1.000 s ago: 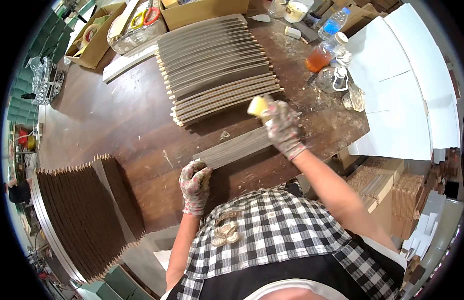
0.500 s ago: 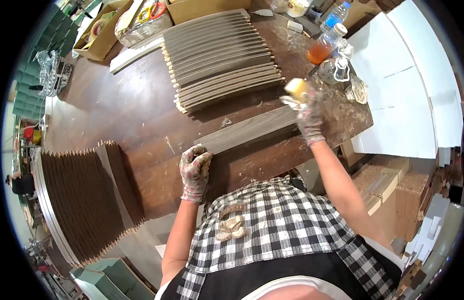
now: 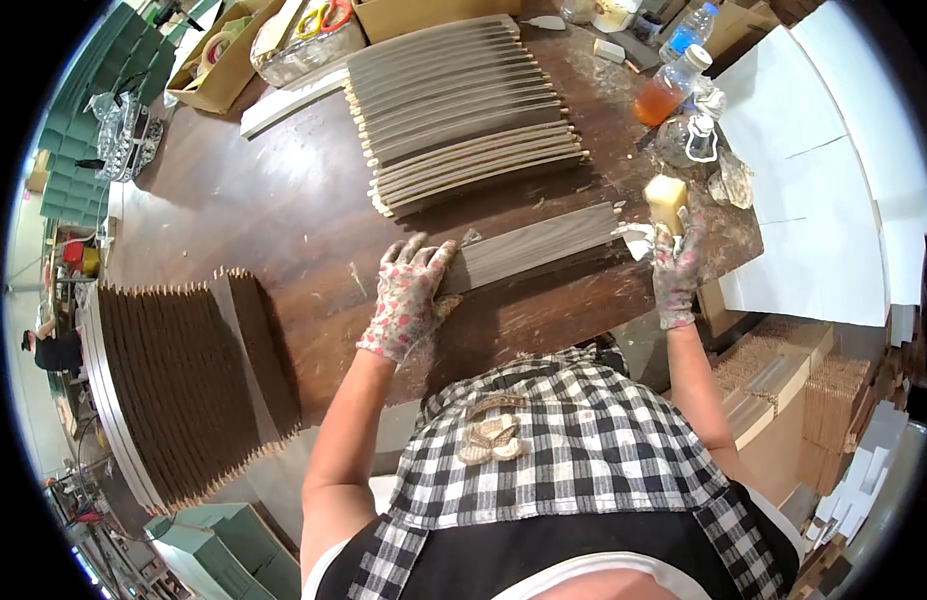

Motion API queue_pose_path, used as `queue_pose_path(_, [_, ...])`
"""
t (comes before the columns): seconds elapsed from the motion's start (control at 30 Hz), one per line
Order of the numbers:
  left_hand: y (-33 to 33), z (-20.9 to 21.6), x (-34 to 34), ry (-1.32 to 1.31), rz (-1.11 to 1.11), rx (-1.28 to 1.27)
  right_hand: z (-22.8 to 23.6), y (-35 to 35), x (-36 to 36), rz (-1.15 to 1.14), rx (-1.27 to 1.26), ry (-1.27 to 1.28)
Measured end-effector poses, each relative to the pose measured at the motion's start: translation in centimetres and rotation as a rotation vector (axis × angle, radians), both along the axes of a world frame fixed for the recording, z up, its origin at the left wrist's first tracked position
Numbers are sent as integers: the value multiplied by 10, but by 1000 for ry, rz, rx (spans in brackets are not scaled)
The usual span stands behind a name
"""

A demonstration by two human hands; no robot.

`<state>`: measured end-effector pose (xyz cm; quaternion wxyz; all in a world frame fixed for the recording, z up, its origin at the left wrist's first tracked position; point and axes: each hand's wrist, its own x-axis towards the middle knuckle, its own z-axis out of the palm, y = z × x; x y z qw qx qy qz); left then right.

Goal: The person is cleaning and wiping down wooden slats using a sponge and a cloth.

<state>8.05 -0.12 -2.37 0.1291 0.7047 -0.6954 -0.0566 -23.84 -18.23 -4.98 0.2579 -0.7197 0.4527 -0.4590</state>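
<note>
The long grey wooden slat lies flat near the front edge of the dark brown surface, stretched between both gloved hands. The left hand rests on the slat's left end, its grip spread flat with fingers apart, pressing down rather than clasped around anything. The right hand is at the slat's right end, its grip clamped on a pale yellow sponge block held upright just beside that end, with a white rag bunched under the fingers. To the left, a fan of dark pointed slats stands on edge. Farther back, a stack of about 12 curved grey slats lies flat. Beyond the right hand stand a clear bottle of orange liquid and a blue-labelled bottle. Open cardboard boxes sit at the far edge, 1 of them holding a tape roll.
</note>
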Motion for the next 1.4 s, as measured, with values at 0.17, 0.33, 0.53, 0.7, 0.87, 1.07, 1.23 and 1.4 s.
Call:
queue_pose_path(0.17, [-2,0,-3,-38,129,-55,17,-6,-9,-30,-7,-38])
queue_pose_path(0.33, [20,-31,-24,-88,99,-389,4,9,-3,-98,96,-86])
queue_pose_path(0.53, [30,-21,-45,201,173,-214,5,5,-5,-76,208,-170])
queue_pose_path(0.7, [22,-28,-39,293,238,-303,9,5,-7,-12,362,-263])
queue_pose_path(0.87, [33,-37,-32,360,261,-347,16,23,-1,203,73,93])
queue_pose_path(1.07, [42,-41,-17,656,280,-340,34,68,55,504,-75,362])
queue_pose_path(1.23, [35,-46,-12,688,350,-284,18,90,89,711,-241,452])
queue_pose_path(1.4, [29,-47,-8,756,287,-243,8,105,108,875,-359,521])
